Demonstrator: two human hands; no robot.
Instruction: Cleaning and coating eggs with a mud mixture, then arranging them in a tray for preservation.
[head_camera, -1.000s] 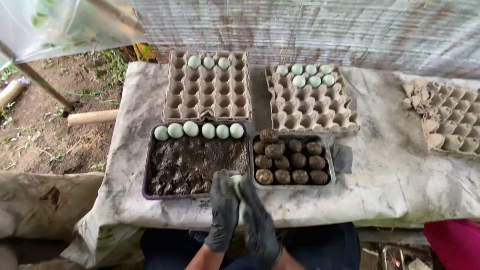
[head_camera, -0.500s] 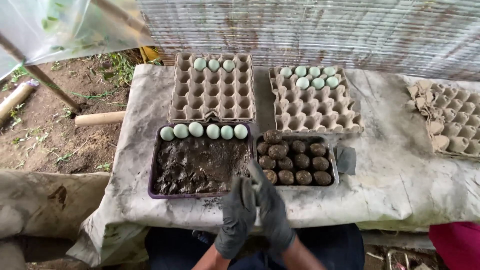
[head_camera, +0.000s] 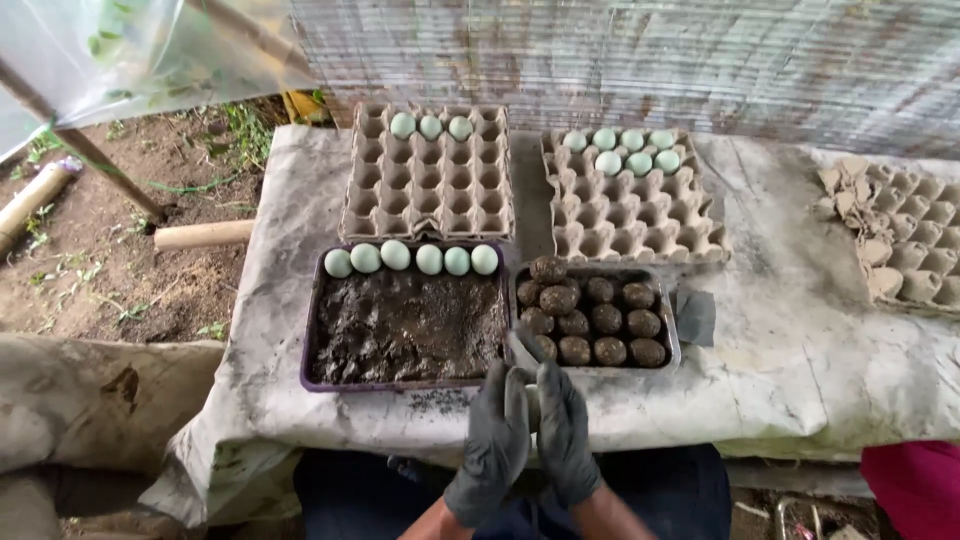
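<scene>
Both hands wear dark gloves and are pressed palm to palm at the near edge of the bench, just in front of the gap between the two trays. The left hand (head_camera: 492, 440) and the right hand (head_camera: 566, 432) are cupped tightly against each other; a sliver of something pale shows between the palms, too hidden to tell what it is.

Just beyond the left hand sits a purple tray of dark mud (head_camera: 312, 330), with a row of six pale green eggs (head_camera: 412, 258) lined along its far edge. Beside it, just beyond the right hand, a metal tray (head_camera: 672, 345) holds mud-coated eggs (head_camera: 592, 320) packed in rows, one stacked on top at the tray's far left corner.

Toward the far edge of the bench (head_camera: 790, 360), covered with a stained pale cloth, lie two cardboard egg cartons. The left carton (head_camera: 425, 185) has three pale green eggs in its far row; the right carton (head_camera: 630, 210) has six at its far end. A third, torn carton (head_camera: 900, 235) lies at the right edge of the bench. A small grey cloth (head_camera: 696, 317) lies just right of the metal tray. Bare soil and a wooden pole (head_camera: 200, 235) show beyond the left edge.
</scene>
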